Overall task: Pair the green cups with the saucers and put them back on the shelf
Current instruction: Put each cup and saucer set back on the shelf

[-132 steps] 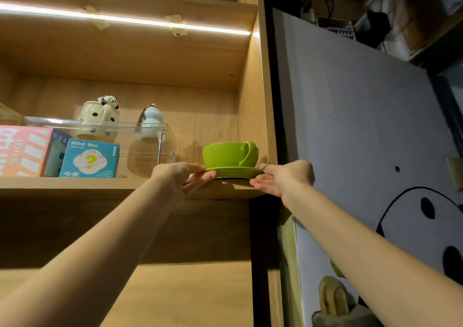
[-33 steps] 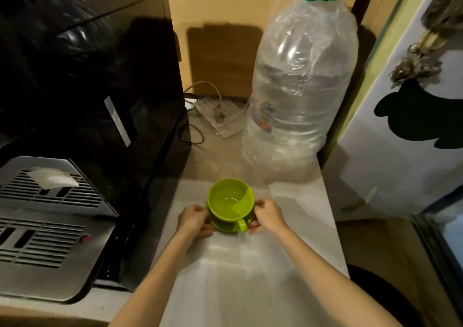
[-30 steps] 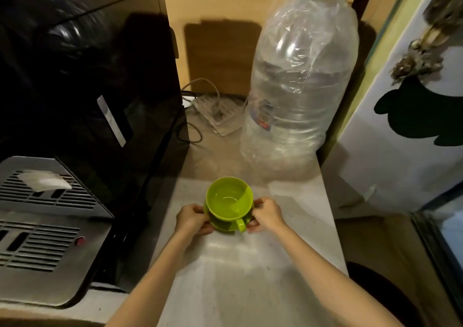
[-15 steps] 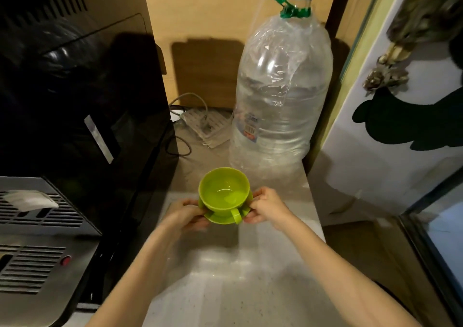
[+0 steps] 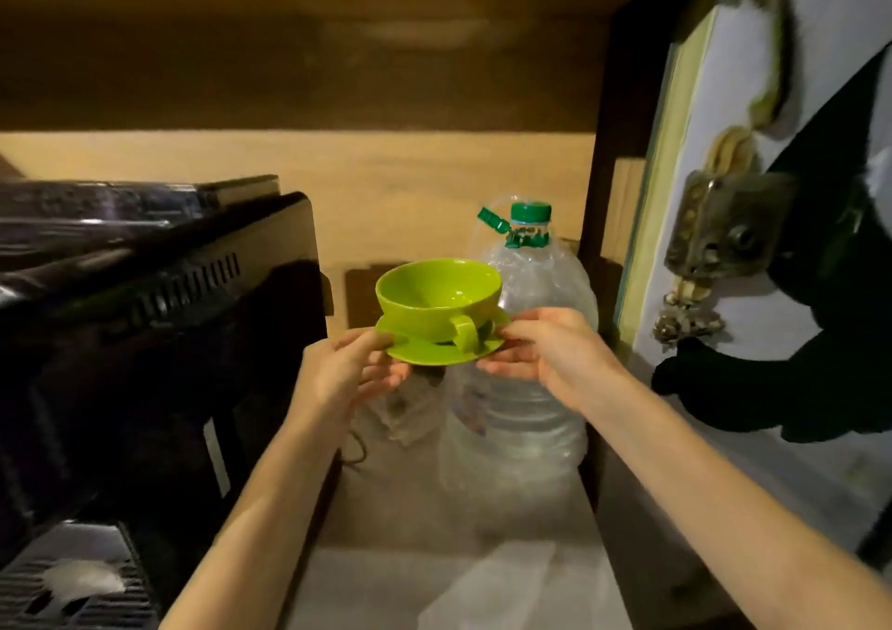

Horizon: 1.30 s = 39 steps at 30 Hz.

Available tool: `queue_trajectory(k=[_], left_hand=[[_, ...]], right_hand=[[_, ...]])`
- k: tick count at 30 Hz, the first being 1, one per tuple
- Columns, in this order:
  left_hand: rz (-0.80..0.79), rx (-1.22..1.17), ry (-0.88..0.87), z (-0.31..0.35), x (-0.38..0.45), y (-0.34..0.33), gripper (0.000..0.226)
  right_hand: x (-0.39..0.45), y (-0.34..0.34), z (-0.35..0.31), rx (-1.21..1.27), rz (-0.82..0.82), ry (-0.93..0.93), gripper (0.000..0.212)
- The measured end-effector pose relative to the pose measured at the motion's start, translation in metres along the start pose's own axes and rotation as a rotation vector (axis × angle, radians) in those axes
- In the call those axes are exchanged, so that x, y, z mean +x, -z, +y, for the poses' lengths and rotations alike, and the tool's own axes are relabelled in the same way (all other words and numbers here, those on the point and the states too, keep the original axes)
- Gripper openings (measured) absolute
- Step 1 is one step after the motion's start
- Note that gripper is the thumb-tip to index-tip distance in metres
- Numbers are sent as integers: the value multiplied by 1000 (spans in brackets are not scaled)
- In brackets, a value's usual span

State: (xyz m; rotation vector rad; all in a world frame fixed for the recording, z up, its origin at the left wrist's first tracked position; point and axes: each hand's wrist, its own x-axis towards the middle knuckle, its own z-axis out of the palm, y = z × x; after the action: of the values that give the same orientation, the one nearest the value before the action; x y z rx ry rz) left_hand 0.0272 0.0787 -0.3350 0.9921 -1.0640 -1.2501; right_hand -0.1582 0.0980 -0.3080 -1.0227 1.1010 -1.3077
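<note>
Green cup point(image 5: 438, 297) sits on its saucer point(image 5: 425, 353), paired and held in mid-air before the water bottle point(image 5: 523, 388); left hand point(image 5: 343, 372) and right hand point(image 5: 545, 350) pinch opposite saucer rims. Shelving remains, I'd say.

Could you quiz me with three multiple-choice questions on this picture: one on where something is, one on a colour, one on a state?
1. Where is the water bottle?
A. behind the cup
B. on the black appliance
C. in a hand

2. What colour is the bottle's cap?
A. red
B. green
C. white

3. How is the green cup carried?
A. by its handle
B. upside down
C. on its saucer

Answers: 1 A, it stands past the cup. 2 B, plainly green. 3 C, left hand and right hand pinch the saucer's edges.
</note>
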Motion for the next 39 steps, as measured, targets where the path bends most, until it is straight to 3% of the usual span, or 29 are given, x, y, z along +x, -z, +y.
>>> queue_trajectory(k=[9, 25, 30, 39], left_hand=[[-66, -142, -205, 132, 6, -45, 12], [-212, -281, -262, 296, 54, -95, 10], [-188, -205, -302, 323, 78, -108, 14], [-160, -173, -218, 323, 138, -120, 5]], right_hand=[[-4, -15, -128, 55, 11, 206, 21], [18, -47, -294, 120, -35, 453, 21], [45, -49, -320, 111, -4, 470, 22], [99, -42, -328, 88, 83, 477, 18]])
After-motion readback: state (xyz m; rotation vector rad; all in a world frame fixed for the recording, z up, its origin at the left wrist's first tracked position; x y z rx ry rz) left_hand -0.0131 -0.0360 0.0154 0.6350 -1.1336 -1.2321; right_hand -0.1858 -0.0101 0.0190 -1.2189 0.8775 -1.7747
